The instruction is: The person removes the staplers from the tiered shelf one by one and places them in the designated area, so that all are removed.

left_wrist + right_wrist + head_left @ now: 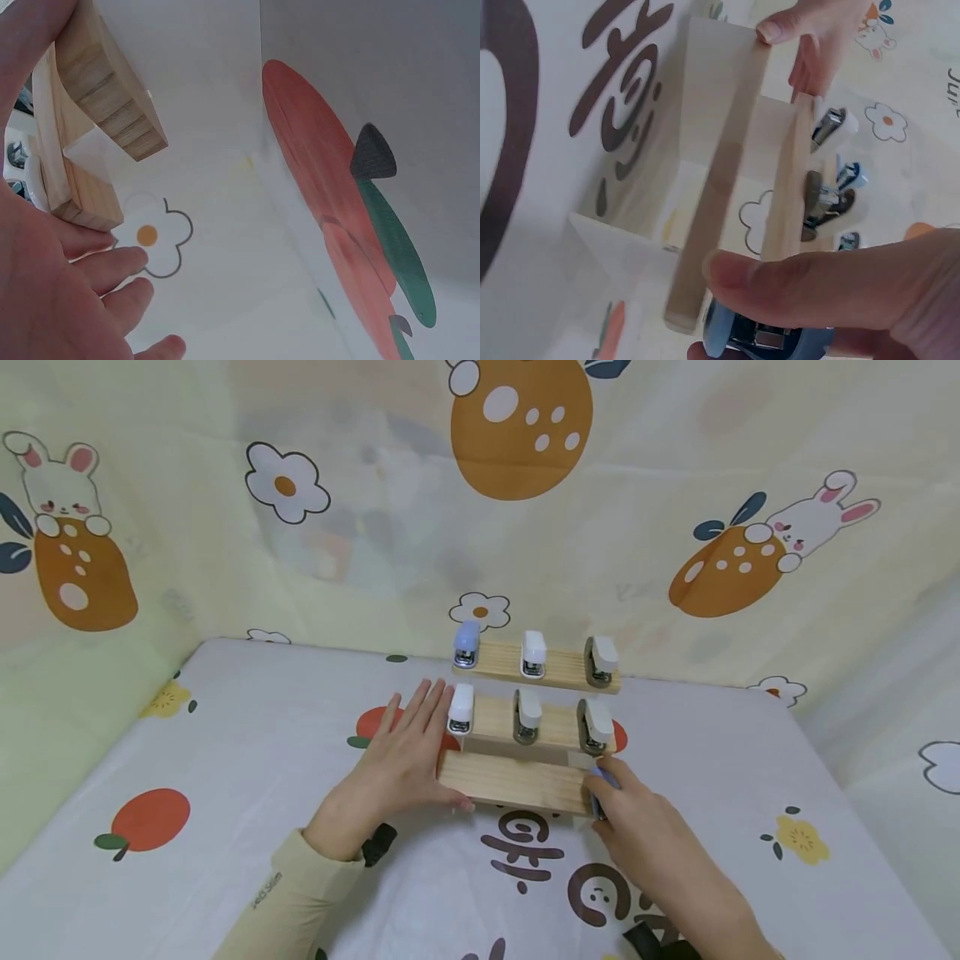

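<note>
My right hand (648, 827) grips a small blue stapler (608, 776) at the right end of the bare front wooden slat (517, 782). In the right wrist view, the thumb of that hand (847, 289) lies over the blue stapler (718, 330), beside the slat's end (724, 172). My left hand (397, 768) rests at the rack's left end with its fingers extended, thumb by the front slat. The left wrist view shows its palm and fingers (60, 277) beside the slat ends (112, 90). The rack's pale side panel (622, 247) stands below the slats.
The middle slat (491, 717) carries a white stapler (461, 708) and two grey-and-white ones (527, 716). On the back slat (498, 658) stand a blue stapler (466, 644), a white one (533, 653) and a grey-and-white one (601, 661). A printed cloth (262, 860) covers the table.
</note>
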A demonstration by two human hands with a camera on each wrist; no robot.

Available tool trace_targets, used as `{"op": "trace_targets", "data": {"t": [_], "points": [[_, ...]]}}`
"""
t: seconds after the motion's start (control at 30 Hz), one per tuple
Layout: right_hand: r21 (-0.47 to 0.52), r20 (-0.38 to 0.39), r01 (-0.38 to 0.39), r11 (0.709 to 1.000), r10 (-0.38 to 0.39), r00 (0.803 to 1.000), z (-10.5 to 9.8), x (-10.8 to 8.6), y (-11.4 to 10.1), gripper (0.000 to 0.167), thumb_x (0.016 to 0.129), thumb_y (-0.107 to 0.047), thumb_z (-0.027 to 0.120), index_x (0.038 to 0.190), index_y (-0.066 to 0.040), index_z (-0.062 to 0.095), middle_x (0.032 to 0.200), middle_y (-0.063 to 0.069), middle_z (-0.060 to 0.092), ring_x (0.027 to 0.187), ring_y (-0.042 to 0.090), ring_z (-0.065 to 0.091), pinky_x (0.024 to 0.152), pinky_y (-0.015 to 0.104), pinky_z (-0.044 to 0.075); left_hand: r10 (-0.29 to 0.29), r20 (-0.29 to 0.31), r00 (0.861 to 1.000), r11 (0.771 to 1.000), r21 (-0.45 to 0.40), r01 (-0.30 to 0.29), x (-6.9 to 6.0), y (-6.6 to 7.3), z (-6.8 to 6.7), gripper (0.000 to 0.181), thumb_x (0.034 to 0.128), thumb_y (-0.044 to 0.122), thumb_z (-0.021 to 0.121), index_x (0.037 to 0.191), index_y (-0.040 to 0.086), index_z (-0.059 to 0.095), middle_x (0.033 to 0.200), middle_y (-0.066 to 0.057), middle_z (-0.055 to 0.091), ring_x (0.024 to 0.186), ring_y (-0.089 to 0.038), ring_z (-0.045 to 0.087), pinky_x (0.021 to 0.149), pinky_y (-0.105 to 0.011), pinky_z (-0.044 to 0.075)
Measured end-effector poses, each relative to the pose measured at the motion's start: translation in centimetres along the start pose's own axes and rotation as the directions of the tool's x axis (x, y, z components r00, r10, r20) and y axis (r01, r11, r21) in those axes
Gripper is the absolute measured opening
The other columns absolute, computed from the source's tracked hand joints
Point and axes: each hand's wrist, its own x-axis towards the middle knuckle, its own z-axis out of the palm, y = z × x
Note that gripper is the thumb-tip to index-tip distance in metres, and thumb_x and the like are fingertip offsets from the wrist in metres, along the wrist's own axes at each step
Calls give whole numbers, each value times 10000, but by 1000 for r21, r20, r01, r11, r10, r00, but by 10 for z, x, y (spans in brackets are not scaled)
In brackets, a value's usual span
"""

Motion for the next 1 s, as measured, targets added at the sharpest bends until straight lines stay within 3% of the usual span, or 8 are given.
{"op": "trace_targets", "data": {"t": [0.27, 0.53, 0.73, 1.0], "points": [[23, 43, -28, 999, 27, 999, -11, -4, 10, 446, 712, 21, 842, 1121, -23, 668, 1304, 192, 564, 861, 293, 695, 615, 370, 577, 1, -1, 1000, 1000, 3, -1, 0, 1, 1, 1432, 585, 733, 811, 1594, 44, 64, 1674, -134, 102, 1563, -283, 36, 1252, -548, 39], [35, 97, -83, 996, 79, 992, -17, -1, 28, 480, 739, -6, 831, 1184, 38, 655, 1309, 248, 551, 941, 345, 687, 699, 443, 587, 0, -12, 1000, 1000, -1, 0, -1, 1, 1, 1429, 584, 720, 821, 1591, 35, 73, 1671, -144, 114, 1561, -290, 46, 1253, -548, 42], [31, 80, -118, 993, 115, 990, -18, 4, 39, 484, 751, -11, 825, 1200, 32, 652, 1335, 279, 526, 977, 399, 674, 721, 483, 589, -7, -11, 1000, 1000, -4, 7, -1, 1, 1, 1426, 585, 715, 824, 1591, 35, 76, 1670, -147, 116, 1561, -295, 44, 1253, -545, 44], [47, 19, -88, 995, 87, 996, -16, 14, 46, 489, 770, 31, 787, 1233, 43, 629, 1356, 283, 511, 994, 429, 670, 739, 520, 583, -10, -2, 1000, 1000, 5, 10, 0, 1, 1, 1428, 586, 727, 815, 1593, 42, 69, 1671, -146, 116, 1562, -291, 35, 1254, -541, 45]]}}
